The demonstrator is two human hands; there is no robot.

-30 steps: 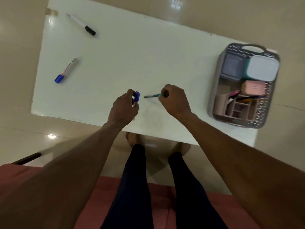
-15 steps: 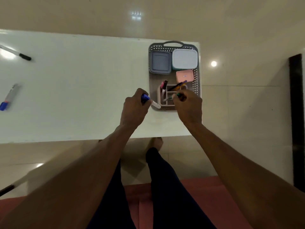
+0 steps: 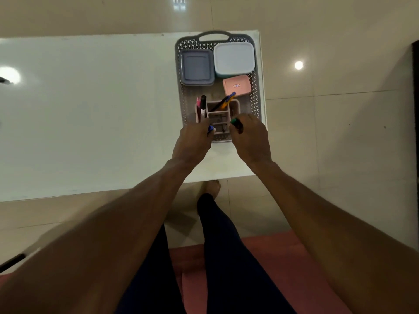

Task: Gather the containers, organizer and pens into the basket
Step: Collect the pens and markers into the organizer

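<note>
A grey perforated basket (image 3: 257, 87) stands at the white table's right end. Inside it are a grey-lidded container (image 3: 196, 67), a white-lidded container (image 3: 234, 58), a small pink container (image 3: 237, 85) and a pink organizer (image 3: 234, 107) with several pens standing in it. My left hand (image 3: 193, 141) is closed on a blue-capped marker (image 3: 210, 128) over the organizer's near left corner. My right hand (image 3: 250, 141) grips a green pen (image 3: 235, 123) over the organizer's near right corner.
The white table (image 3: 90, 114) stretches left; a dark pen tip (image 3: 4, 80) shows at its far left edge. Tiled floor surrounds the table. My legs and a red seat (image 3: 283, 264) fill the lower frame. A dark panel (image 3: 416, 64) stands at the right.
Both hands have carried their pens rightward from the table's middle to the basket and now hover over the organizer. The view has swung right, so the two markers on the left are out of frame.
</note>
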